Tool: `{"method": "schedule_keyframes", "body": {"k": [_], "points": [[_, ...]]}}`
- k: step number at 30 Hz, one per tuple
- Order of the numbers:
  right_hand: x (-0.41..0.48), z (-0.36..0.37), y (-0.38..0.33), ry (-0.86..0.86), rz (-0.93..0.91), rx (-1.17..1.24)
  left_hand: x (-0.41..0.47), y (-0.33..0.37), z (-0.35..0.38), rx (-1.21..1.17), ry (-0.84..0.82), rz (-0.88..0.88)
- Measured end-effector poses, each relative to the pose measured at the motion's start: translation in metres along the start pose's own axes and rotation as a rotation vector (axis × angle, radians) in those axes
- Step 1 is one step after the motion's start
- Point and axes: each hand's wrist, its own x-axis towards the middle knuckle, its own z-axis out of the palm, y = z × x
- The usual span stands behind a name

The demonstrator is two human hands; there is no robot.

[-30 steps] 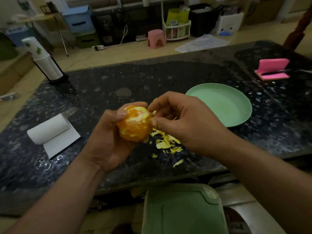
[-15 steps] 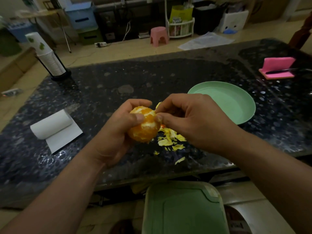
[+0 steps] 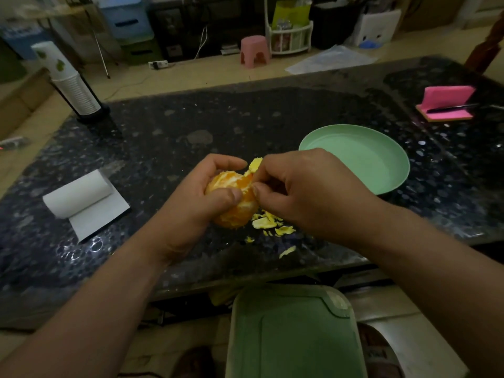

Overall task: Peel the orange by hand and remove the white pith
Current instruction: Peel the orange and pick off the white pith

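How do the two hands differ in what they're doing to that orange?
The left hand wraps round the orange, thumb across its front; the right hand only pinches a yellow peel strip at its top. The left hand carries the fruit, the right hand just the strip. Both have curled fingers.

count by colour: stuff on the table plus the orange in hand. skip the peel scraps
White: 2, paper roll and cup stack
Green: 1, plate
Pink: 1, pad
Black: 1, what looks like a pen lying on the pad
Orange: 1, the orange
Total: 6
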Motion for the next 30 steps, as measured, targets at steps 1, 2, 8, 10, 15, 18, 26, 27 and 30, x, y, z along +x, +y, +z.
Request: {"method": "schedule_keyframes", "body": {"k": [1, 2, 8, 10, 15, 18, 26, 27, 30], "points": [[0.0, 0.001, -0.001, 0.019, -0.019, -0.036, 0.0, 0.0, 0.0, 0.008, 0.001, 0.004], [0.001, 0.001, -0.002, 0.037, -0.037, -0.067, 0.001, -0.001, 0.0, 0.016, 0.002, 0.008], [0.001, 0.006, 0.0, 0.093, -0.069, -0.086, -0.001, -0.001, -0.001, 0.015, -0.021, 0.001], [0.0, 0.005, 0.004, 0.077, -0.027, 0.023, -0.002, -0.001, -0.001, -0.013, -0.03, -0.009], [-0.003, -0.002, 0.01, -0.032, 0.035, 0.22, -0.001, 0.002, -0.001, -0.067, 0.0, -0.013], [-0.002, -0.002, 0.01, -0.055, 0.006, 0.143, -0.002, 0.002, -0.003, -0.004, -0.009, -0.014], [-0.001, 0.005, 0.001, -0.048, -0.133, -0.15, -0.005, 0.004, 0.001, 0.208, -0.025, -0.016], [-0.001, 0.006, -0.001, -0.022, -0.133, -0.14, -0.005, 0.004, 0.003, 0.208, -0.025, -0.012], [-0.001, 0.008, -0.008, 0.061, -0.115, -0.088, -0.005, 0.006, 0.005, 0.201, -0.023, 0.014]]}}
